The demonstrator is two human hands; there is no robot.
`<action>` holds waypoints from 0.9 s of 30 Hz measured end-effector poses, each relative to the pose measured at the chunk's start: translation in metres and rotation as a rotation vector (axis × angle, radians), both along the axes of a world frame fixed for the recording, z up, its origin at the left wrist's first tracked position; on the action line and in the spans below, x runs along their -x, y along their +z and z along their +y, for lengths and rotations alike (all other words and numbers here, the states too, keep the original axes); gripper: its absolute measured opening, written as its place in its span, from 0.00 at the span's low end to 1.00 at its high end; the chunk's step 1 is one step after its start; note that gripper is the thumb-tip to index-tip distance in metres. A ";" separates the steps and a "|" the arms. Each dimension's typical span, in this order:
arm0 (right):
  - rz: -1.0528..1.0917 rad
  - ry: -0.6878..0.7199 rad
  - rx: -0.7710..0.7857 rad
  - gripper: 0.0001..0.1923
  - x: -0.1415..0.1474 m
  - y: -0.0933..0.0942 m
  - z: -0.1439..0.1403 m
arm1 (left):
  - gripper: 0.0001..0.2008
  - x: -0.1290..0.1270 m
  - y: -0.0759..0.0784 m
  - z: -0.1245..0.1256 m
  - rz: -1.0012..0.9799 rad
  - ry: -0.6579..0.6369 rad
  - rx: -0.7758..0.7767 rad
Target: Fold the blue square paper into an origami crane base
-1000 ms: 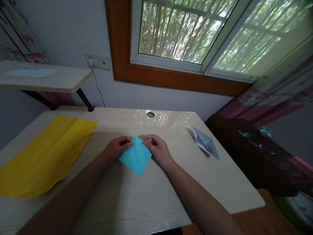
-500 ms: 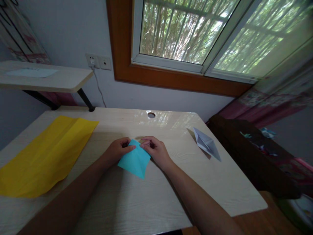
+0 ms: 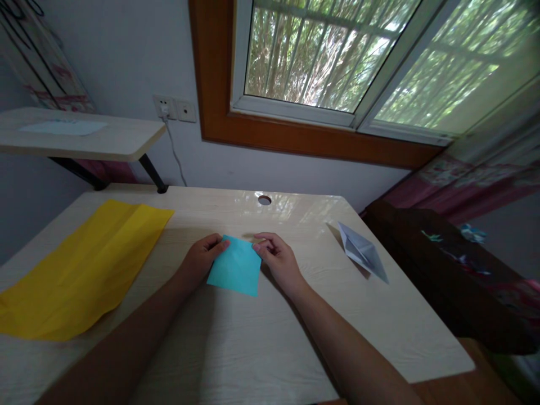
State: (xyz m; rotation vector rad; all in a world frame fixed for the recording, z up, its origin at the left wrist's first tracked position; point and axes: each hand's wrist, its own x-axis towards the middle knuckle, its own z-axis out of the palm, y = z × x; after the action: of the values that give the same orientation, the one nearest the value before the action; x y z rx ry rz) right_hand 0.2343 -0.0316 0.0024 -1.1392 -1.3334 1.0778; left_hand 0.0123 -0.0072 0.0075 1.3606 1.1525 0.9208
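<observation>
A small folded blue paper (image 3: 235,266) lies on the light wooden table (image 3: 253,349) in front of me. My left hand (image 3: 201,260) pinches its upper left corner. At the upper right corner my right hand (image 3: 278,260) grips the paper with thumb and fingertips. The paper now sits as a near square with its lower edge free.
A large yellow sheet (image 3: 80,270) covers the table's left part. A folded white paper shape (image 3: 363,252) rests at the right. A cable hole (image 3: 264,199) is at the table's back edge. A side shelf (image 3: 84,138) stands at the left, dark furniture (image 3: 442,264) at the right.
Both hands have turned the blue paper from a diamond standing on its point to a squarer position. The view has shifted slightly.
</observation>
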 end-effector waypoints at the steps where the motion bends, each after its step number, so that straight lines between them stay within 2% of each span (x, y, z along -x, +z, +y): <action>1: 0.000 -0.010 -0.002 0.15 0.000 0.000 0.000 | 0.19 0.000 -0.001 0.000 -0.005 0.004 -0.006; 9: 0.011 -0.068 -0.019 0.13 -0.003 -0.003 0.003 | 0.18 0.001 -0.007 0.003 -0.057 -0.019 -0.021; 12: 0.037 -0.114 -0.022 0.12 -0.005 -0.004 0.004 | 0.16 0.000 -0.005 0.003 -0.089 -0.106 -0.011; 17: 0.058 -0.149 -0.014 0.12 -0.003 -0.001 0.004 | 0.24 -0.002 -0.004 0.002 -0.159 -0.224 0.110; 20: 0.047 -0.132 0.001 0.13 -0.003 0.000 0.003 | 0.26 -0.002 -0.004 0.001 -0.148 -0.202 0.103; 27: 0.044 -0.109 -0.001 0.12 -0.004 -0.005 0.005 | 0.21 -0.002 -0.006 0.003 -0.133 -0.113 0.066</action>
State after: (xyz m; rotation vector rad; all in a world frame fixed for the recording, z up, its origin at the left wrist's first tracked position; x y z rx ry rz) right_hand 0.2386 -0.0269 -0.0021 -1.1676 -1.2228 1.0171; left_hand 0.0141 -0.0045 0.0013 1.2779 0.9869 0.8714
